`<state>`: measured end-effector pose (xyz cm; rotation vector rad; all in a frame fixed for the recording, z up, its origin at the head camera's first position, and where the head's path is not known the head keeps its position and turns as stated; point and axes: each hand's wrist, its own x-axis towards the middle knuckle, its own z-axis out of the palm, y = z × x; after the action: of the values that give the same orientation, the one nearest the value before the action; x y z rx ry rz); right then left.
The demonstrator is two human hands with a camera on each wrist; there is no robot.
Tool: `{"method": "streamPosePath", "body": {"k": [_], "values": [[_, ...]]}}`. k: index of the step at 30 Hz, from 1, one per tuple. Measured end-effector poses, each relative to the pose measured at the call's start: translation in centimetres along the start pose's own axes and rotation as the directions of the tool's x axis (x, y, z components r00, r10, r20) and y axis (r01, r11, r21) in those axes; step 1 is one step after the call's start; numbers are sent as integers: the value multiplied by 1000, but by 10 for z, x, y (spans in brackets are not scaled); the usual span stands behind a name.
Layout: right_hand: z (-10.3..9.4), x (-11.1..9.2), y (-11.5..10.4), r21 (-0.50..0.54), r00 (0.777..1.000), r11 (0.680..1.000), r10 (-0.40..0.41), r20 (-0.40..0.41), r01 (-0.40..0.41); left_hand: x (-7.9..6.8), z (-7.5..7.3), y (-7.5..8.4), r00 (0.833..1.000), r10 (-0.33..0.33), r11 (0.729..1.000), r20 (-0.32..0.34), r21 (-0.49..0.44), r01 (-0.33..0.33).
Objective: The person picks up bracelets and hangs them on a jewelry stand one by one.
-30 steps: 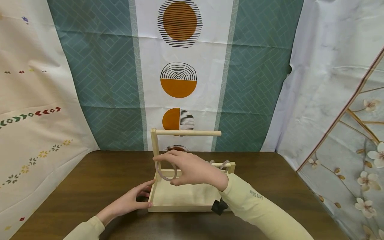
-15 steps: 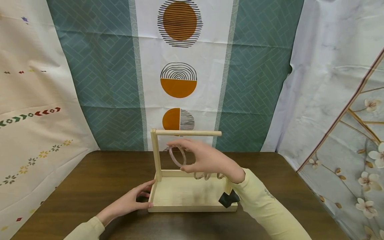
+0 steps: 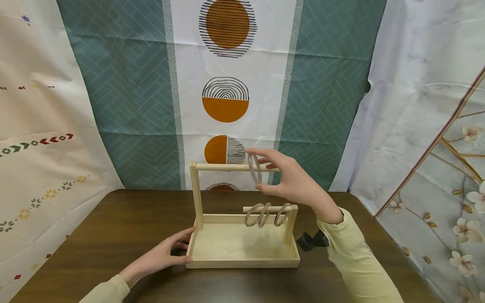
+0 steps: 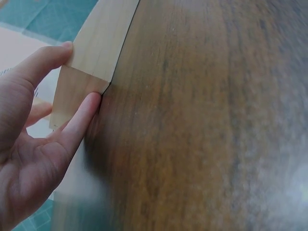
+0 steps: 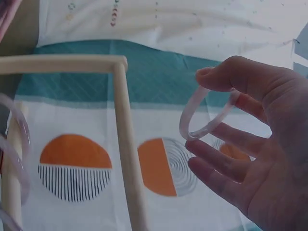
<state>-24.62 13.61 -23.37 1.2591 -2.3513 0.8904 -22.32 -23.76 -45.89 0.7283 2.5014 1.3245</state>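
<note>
My right hand pinches a translucent pinkish bangle between thumb and fingers. In the head view the bangle overlaps the right part of the upper bar of a pale wooden jewelry stand; in the right wrist view it hangs apart from the wood. Three similar bangles encircle the stand's shorter lower bar. My left hand holds the stand's left end, thumb at the front corner and fingers along the side; the left wrist view shows this wooden corner up close.
The stand sits on a dark brown wooden table. Behind it hangs a teal and white cloth with orange circles, and pale patterned cloths flank both sides. A black device is strapped at the right wrist.
My right hand has lifted the bangle from low beside the left post, up and rightward to the upper bar's height. The bangles on the lower bar came into full view. My left hand stayed put.
</note>
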Motion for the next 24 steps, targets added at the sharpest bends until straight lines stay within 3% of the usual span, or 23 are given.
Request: {"method": "streamPosePath", "body": {"k": [12, 24], "values": [[-28, -18, 19, -94, 990, 994, 37, -134, -50, -6, -2, 3, 1000, 22, 1000, -7, 11, -22], [-33, -24, 53, -101, 981, 987, 110, -162, -127, -2, 0, 2, 1000, 23, 1000, -11, 3, -23]]}}
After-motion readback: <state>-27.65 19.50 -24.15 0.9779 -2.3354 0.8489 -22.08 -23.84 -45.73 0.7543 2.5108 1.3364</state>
